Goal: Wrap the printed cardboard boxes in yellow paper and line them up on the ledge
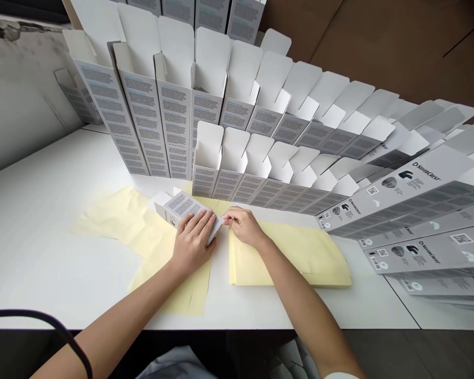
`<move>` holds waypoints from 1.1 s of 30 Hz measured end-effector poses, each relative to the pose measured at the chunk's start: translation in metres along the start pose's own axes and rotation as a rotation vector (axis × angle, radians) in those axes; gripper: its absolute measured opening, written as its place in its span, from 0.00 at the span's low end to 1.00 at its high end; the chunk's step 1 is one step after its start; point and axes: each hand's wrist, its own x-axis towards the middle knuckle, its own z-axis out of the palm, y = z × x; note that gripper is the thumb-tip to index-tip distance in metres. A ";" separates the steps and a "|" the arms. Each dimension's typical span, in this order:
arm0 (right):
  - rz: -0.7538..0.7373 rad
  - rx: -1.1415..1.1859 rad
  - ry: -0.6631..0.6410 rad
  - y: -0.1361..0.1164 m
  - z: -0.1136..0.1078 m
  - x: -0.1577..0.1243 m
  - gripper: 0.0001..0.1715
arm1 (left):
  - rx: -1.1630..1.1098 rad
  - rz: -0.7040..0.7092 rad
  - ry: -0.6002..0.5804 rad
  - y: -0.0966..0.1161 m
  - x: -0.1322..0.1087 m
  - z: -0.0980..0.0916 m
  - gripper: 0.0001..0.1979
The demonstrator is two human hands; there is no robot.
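A small printed carton (185, 205) lies tilted on its side over loose yellow sheets (142, 223), its flaps standing out at the far left end. Across its near end rests my left hand (193, 237), closed around it with the fingers over the printed top. At the carton's right end my right hand (243, 225) is closed in a pinch at the edge of a small white end flap. Under and beside my right wrist lies a thick stack of folded yellow sheets (288, 258).
Rows of upright cartons with raised white lids (231, 173) stand just behind my hands, with taller ones (138, 121) beyond. More SilverCrest cartons (422, 252) stand at the right. A black cable (43, 316) curves at the lower left. The white table's front edge (260, 325) runs below.
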 end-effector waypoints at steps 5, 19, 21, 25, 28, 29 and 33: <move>0.068 0.005 -0.107 -0.006 -0.006 -0.003 0.07 | -0.003 -0.002 0.008 0.000 0.000 0.001 0.22; 0.009 -0.011 -0.023 -0.003 -0.002 0.000 0.08 | -0.020 -0.005 0.002 -0.001 0.000 0.001 0.23; 0.022 0.018 -0.050 -0.005 -0.003 -0.001 0.08 | -0.022 -0.006 0.000 -0.001 0.000 0.001 0.24; 0.030 -0.001 -0.040 -0.007 -0.003 -0.001 0.10 | -0.019 -0.019 0.000 0.000 -0.001 0.001 0.23; 0.038 -0.009 -0.029 -0.008 -0.002 0.000 0.09 | -0.018 -0.023 -0.002 0.000 -0.001 0.001 0.22; 0.041 0.000 -0.032 -0.008 -0.002 0.000 0.09 | -0.020 -0.024 -0.005 0.000 -0.001 0.001 0.22; 0.072 0.031 -0.033 -0.009 -0.002 0.001 0.13 | -0.034 -0.035 -0.029 0.000 -0.001 0.001 0.23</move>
